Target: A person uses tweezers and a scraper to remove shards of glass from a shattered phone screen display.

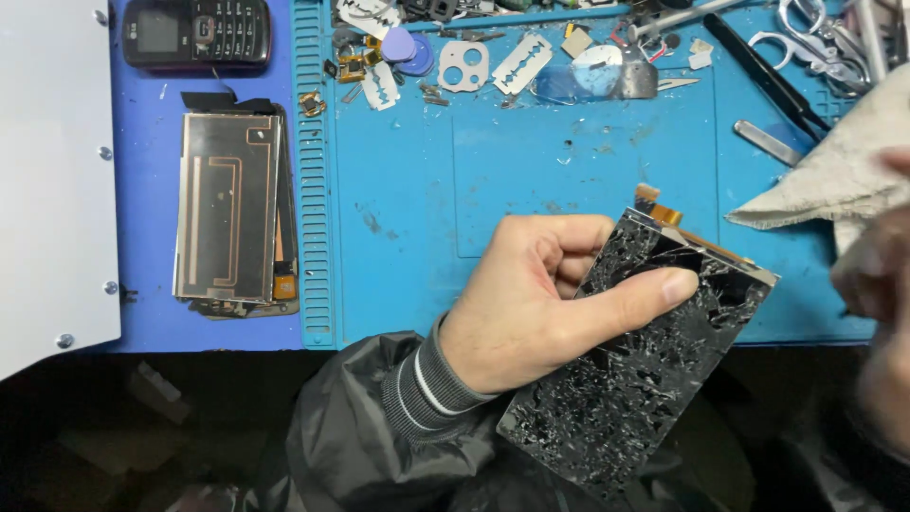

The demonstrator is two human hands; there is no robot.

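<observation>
Left hand (531,303) is what I see nearest, clamped on a shattered phone screen (635,379), thumb across the cracked glass, fingers curled behind it; the panel's lower corner hangs over the bench (569,190) edge. My right hand (877,322) is blurred and cut off at the frame edge, so I cannot tell its grip, though a grey cloth (834,180) sits by it. Farther off lie a stacked display panel (227,218), razor blades (521,64) and an old keypad phone (194,33).

The left hand (531,303) is bare; its arm wears a dark, shiny jacket sleeve (360,427) ending in a grey ribbed cuff (427,384) with pale stripes.
</observation>
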